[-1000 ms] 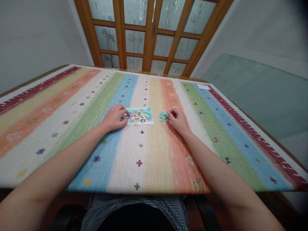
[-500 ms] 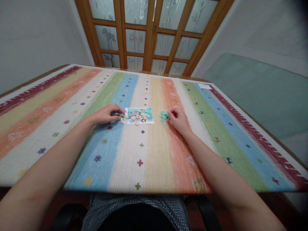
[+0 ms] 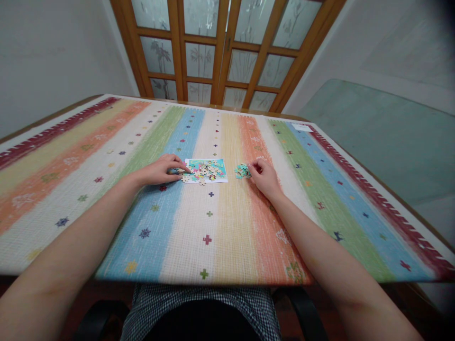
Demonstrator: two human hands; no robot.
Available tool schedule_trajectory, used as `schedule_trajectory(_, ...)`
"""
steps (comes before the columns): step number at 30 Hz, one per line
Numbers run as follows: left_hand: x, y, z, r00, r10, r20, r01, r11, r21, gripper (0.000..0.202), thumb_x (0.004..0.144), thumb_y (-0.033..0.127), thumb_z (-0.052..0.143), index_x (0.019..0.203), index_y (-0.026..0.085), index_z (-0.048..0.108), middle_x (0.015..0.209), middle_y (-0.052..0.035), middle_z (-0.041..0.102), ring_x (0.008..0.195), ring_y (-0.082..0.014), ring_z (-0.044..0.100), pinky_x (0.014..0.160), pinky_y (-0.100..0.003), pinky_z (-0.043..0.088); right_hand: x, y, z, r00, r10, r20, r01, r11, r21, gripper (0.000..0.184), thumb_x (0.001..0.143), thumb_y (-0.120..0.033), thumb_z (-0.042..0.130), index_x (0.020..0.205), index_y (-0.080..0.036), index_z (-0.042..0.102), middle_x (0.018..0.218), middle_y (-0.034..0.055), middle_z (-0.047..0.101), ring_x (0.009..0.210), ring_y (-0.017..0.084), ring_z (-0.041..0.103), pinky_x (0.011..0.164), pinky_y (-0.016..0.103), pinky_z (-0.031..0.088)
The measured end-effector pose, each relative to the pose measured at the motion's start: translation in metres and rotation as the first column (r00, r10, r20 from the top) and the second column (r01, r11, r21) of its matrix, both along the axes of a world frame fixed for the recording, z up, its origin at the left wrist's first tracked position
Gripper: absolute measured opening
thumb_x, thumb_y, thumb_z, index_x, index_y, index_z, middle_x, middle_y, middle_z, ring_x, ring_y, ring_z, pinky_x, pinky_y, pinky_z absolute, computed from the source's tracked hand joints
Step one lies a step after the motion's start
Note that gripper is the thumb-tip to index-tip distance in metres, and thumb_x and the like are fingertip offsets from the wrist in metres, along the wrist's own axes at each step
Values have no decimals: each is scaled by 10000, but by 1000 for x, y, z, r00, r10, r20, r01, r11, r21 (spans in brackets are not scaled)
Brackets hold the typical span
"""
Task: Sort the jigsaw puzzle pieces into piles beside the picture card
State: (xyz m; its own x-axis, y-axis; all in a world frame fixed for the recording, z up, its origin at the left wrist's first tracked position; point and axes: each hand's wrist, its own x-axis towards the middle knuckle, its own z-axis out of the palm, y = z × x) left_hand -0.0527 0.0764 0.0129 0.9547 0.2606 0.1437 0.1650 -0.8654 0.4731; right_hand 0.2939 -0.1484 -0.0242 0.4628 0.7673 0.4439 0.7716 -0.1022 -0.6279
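Observation:
A loose heap of jigsaw puzzle pieces (image 3: 205,170), many showing pale backs, lies over a small printed picture sheet (image 3: 223,176) with turquoise colouring. My left hand (image 3: 161,169) rests at the heap's left edge, index finger stretched over the pieces and thumb apart below it. Under its curled fingers the view is partly hidden. To the right of the sheet sits a smaller cluster of teal puzzle pieces (image 3: 242,171). My right hand (image 3: 263,177) touches this cluster's right side, thumb and index finger pinched on what looks like a puzzle piece, mostly hidden by the fingers.
A striped tablecloth (image 3: 192,227) covers the wide table. Near its far right corner lies a small white card (image 3: 303,128). Wooden glass-paned doors (image 3: 220,52) stand behind the table, and a pale green panel (image 3: 384,137) leans on the right.
My left hand has shifted slightly right, its index finger now reaching further over the heap, and the pieces at the left edge have moved inward. The right hand stays nearly still.

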Motion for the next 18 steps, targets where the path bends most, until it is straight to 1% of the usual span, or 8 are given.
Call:
schedule_trajectory(3, -2, 1, 0, 1000, -11, -5, 11, 1000, -18, 351, 897, 422, 658, 1223, 353, 769, 1263, -95, 659, 1196, -279, 619, 1130, -483, 446, 0, 0, -1, 1000, 2, 5, -2, 1000, 3, 233, 887, -427, 554, 745, -243, 540, 721, 30, 574, 702, 208, 519, 662, 352, 370)
schedule_trajectory(7, -1, 1, -1, 1000, 11, 15, -10, 1000, -30, 325, 938, 451, 598, 1177, 314, 772, 1230, -108, 662, 1181, -275, 622, 1112, -470, 454, 0, 1, -1, 1000, 7, 1, -7, 1000, 9, 225, 886, -419, 547, 747, -242, 541, 719, 29, 568, 688, 206, 513, 663, 356, 370)
schedule_trajectory(10, 2, 0, -4, 999, 45, 18, -45, 999, 14, 345, 956, 479, 566, 1183, 309, 763, 1203, -107, 661, 1145, -273, 623, 1076, -467, 463, 0, 1, -1, 1000, 8, -2, -8, 1000, 7, 209, 881, -409, 547, 755, -243, 546, 731, 35, 582, 704, 213, 524, 666, 357, 377)
schedule_trajectory(13, 4, 0, -7, 998, 61, -7, -60, 996, 72, 368, 958, 490, 562, 1222, 315, 750, 1217, -102, 645, 1145, -275, 608, 1057, -461, 454, 0, 1, -1, 1000, 9, -2, -9, 1000, 5, 203, 875, -407, 551, 756, -243, 551, 731, 39, 591, 720, 219, 535, 666, 357, 381)
schedule_trajectory(18, 5, -2, -9, 998, 69, 3, -69, 994, 82, 372, 958, 497, 565, 1210, 286, 741, 1190, -103, 638, 1145, -282, 594, 1050, -460, 436, 1, 1, -2, 1000, 3, -7, -3, 1000, 5, 210, 874, -420, 559, 756, -247, 546, 725, 38, 593, 723, 220, 539, 659, 354, 383)
